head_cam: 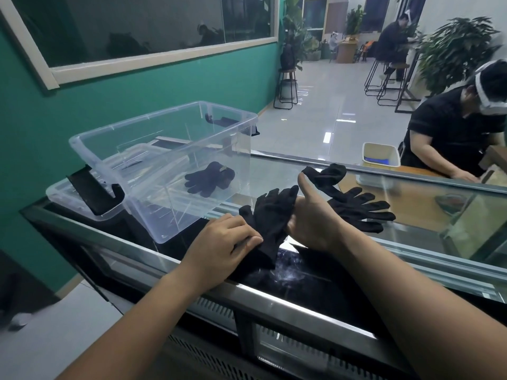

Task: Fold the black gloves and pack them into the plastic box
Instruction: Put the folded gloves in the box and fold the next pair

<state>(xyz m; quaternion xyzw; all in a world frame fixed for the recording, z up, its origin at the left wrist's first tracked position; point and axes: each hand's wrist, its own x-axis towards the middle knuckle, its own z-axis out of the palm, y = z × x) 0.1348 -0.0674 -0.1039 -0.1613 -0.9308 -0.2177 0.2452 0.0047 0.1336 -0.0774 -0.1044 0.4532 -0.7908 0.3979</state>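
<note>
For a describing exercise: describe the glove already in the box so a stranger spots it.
Start at the clear plastic box at the left end of the glass counter. One black glove lies inside, seen through its wall. The other gloves are all outside the box.

No legible text; the small tag (224,168) on one glove (210,179) seems too blurred.

The clear plastic box (153,187) stands open-topped on the glass-topped counter (425,215). Its tall near wall rises just beside the left hand (225,242), leaving entry from above. Beyond the right hand (315,223), which grips a black glove (271,215), loose black gloves (359,209) cover the glass; further right it lies bare.
</note>
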